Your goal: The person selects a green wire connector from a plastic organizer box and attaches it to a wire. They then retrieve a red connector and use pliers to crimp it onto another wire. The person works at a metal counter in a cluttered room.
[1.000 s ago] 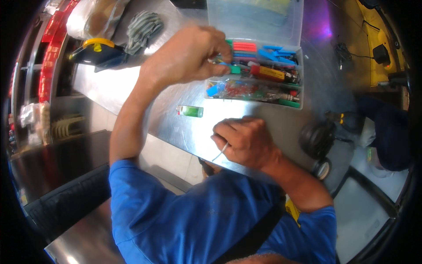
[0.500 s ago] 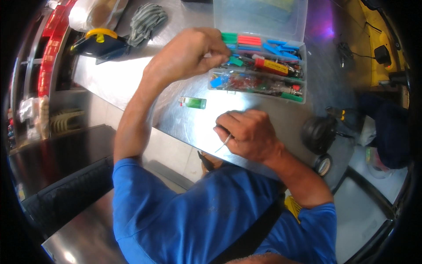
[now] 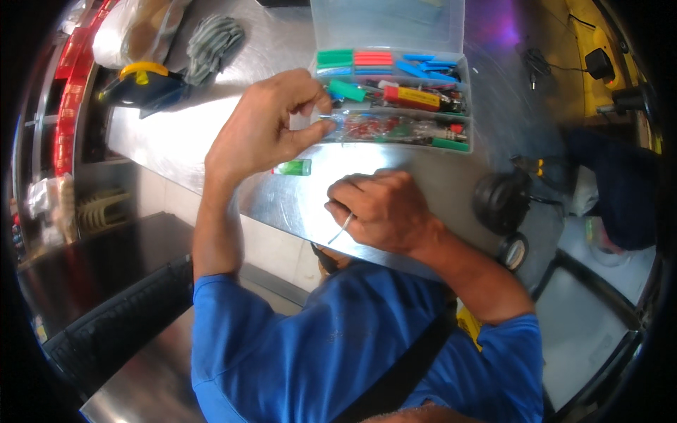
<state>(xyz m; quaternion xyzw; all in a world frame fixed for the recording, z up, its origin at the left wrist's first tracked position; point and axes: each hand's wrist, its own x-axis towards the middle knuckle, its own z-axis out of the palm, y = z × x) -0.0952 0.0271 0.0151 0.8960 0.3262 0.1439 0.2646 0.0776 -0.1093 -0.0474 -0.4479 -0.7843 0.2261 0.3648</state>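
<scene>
- Head view: the right hand (image 3: 384, 215) rests over the metal worktop (image 3: 275, 201), its fingers curled closed around a thin pale cable (image 3: 342, 230), whose free end sticks out near the worktop's edge.
- The left hand (image 3: 264, 127) is at the near left corner of the compartmented plastic box (image 3: 388, 27), thumb and forefinger apart with nothing visible between them; what the curled other fingers may hide, I cannot tell.
- Beneath the left wrist lies a green lighter (image 3: 296, 167), partly covered.
- The cable looks light and bendable, probably smooth; a pinch close to its end should steady it best.
- The green sleeve piece (image 3: 345, 89), tilted in the middle compartment, seems light and fairly stiff; its long sides offer the easiest hold.
- The bagged small parts (image 3: 374, 127) in the near compartment look slippery and loose, better lifted by a fold of film.
- Labels: the red tube (image 3: 412, 96) wears a yellow one with dark print, too small to make out; no other writing is legible.
</scene>
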